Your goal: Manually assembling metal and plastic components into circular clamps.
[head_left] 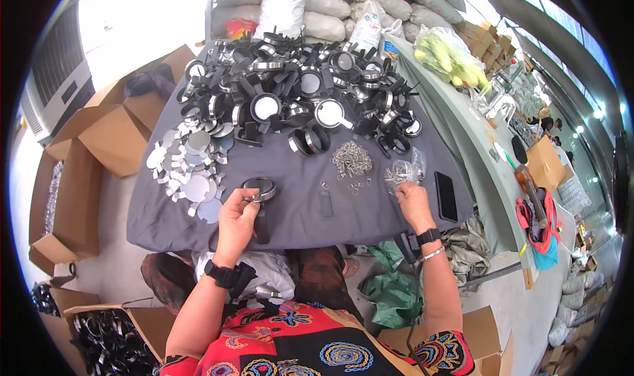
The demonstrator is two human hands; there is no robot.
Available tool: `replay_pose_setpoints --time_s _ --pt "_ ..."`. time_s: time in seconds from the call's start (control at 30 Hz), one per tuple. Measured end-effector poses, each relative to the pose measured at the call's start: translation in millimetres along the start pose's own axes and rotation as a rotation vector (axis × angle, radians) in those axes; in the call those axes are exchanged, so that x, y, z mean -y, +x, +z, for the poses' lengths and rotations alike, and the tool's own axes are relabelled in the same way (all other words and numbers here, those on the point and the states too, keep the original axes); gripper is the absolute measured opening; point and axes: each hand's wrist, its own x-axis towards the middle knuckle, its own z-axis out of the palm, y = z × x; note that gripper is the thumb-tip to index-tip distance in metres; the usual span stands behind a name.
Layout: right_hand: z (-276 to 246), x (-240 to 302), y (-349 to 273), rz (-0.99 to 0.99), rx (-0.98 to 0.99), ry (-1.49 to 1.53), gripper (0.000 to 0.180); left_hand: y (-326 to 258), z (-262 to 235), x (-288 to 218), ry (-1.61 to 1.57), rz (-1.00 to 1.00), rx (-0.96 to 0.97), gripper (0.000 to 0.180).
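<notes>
Left hand: my left hand (236,219) is curled in a pinch, thumb and fingers closed on a round black frame with a shiny metal rim (259,189), gripping it at its near edge and holding it just above the grey tablecloth (370,211).

Right hand: my right hand (413,202) rests knuckles up on the cloth, fingers bent and drawn together at the edge of a crinkled clear plastic bag of small metal clips (404,172); I cannot tell whether the fingertips have anything pinched.

Wrists: a black watch sits on each wrist, with a thin silver bangle beside the right one.

Loose clips: a small heap of silvery metal clips (351,158) lies on the cloth between my hands and farther from me, with a few strays near it.

Discs: flat, pale, mirror-like round discs with little tabs (191,171) are spread to the left of the frame I hold.

Frame pile: a big jumbled heap of black round frames (297,85), some filled with white or reflective faces, covers the far half of the table.

Phone: a dark, flat, rectangular phone (446,196) lies just right of my right hand.

Boxes: open brown cardboard boxes (112,132) stand on the floor to my left.
</notes>
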Motion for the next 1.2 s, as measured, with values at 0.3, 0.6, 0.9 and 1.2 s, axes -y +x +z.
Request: replay_pose_setpoints --time_s 0.3,0.6,0.9,1.2 --pt "23 21 4 -0.208 0.219 -0.734 0.01 -6 -4 11 0.247 0.163 -0.109 0.013" --pt "33 -3 17 -0.365 0.24 -0.695 0.008 -10 -4 13 0.078 0.132 -0.066 0.021" --pt "14 1 17 -0.181 0.23 -0.529 0.024 -4 0 16 0.08 0.195 -0.087 0.02" --pt "10 89 16 -0.149 0.076 0.195 0.012 -6 0 16 0.225 0.289 -0.138 0.021"
